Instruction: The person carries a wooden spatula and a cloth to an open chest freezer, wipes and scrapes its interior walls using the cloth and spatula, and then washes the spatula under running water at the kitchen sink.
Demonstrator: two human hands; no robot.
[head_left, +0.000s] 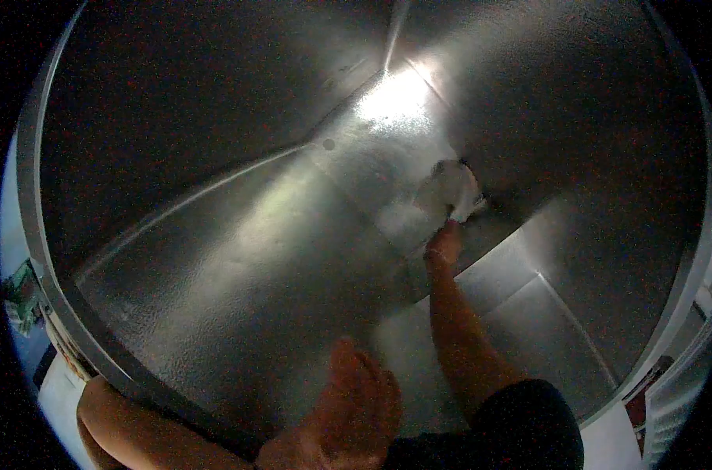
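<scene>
My right hand [445, 244] reaches deep into a metal-lined chest, its interior dim and shiny. It grips a crumpled pale cloth [447, 190], which lies against the chest floor [254, 274]. The fingers are partly hidden by the cloth and by shadow. Nearer to me, my left hand [344, 415] hovers low in the view over the near side of the chest. Its thumb points up and its fingers are loosely apart, with nothing visible in them.
A raised metal step [556, 321] stands to the right of my right forearm. A small round hole [329, 144] marks the lining. The chest's rim [33, 157] curves around the view. A bright light reflection [395, 98] shows near the far corner.
</scene>
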